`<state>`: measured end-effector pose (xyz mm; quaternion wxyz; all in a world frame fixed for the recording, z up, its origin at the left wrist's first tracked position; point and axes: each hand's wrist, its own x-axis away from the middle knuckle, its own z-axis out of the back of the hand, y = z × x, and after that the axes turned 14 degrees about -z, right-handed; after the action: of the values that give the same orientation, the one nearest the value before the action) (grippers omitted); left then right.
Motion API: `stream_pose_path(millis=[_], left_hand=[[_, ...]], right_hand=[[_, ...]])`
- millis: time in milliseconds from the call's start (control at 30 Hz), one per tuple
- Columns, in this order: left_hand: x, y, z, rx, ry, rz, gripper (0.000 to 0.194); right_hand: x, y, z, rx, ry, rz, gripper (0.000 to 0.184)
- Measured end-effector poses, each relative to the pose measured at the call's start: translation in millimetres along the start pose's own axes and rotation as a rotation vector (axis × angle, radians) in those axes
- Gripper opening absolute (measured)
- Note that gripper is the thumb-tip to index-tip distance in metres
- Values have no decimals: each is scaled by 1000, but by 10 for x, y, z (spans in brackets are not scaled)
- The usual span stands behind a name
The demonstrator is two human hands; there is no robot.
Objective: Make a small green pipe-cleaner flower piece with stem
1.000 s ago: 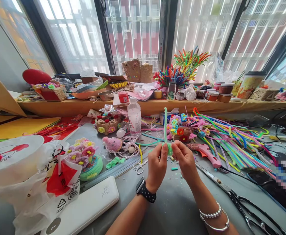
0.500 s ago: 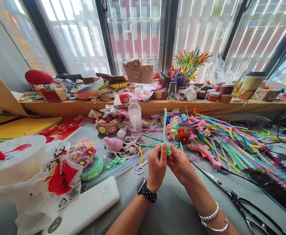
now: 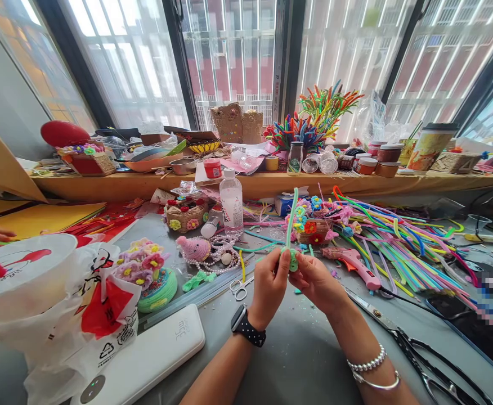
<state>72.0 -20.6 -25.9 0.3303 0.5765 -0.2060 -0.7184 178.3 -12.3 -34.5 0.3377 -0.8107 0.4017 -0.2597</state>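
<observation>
Green curl (image 3: 293, 261): left of the pink glue gun (image 3: 358, 267), up over the worktop (image 3: 301, 354); if I squeeze too hard, it may go flat.
Green stem (image 3: 292, 222): stands up from the curl; a hard twist could bend it.
Left hand (image 3: 272, 278): fingers pinch the curl by the stem; a loose pinch might let it spring open.
Right hand (image 3: 319, 281): fingers pinch the curl's other side; pulling could stretch it.
Big scissors (image 3: 384, 319): nearer me than the glue gun; dropping my right arm could bump them.
</observation>
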Motion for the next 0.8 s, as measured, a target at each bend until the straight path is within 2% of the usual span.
stream_pose_path(millis=[200, 400, 533, 600, 667, 800], left_hand=[[-1, -2, -4, -30, 12, 12, 31], [18, -11, -31, -97, 26, 7, 31], [13, -3, -22, -79, 62, 11, 31], [6, 1, -7, -52, 79, 29, 30], [1, -1, 3, -49, 99, 50, 30], [3, -23, -6, -40, 94, 82, 31]], right_hand=[[10, 16, -43, -70, -28, 9, 23], [7, 25, -101, -118, 99, -16, 24], [-33, 35, -126, -112, 137, 7, 27], [-52, 42, -114, -27, 189, 65, 30], [-63, 53, -92, 150, 287, 183, 34], [-51, 80, -81, 707, 474, 484, 39]])
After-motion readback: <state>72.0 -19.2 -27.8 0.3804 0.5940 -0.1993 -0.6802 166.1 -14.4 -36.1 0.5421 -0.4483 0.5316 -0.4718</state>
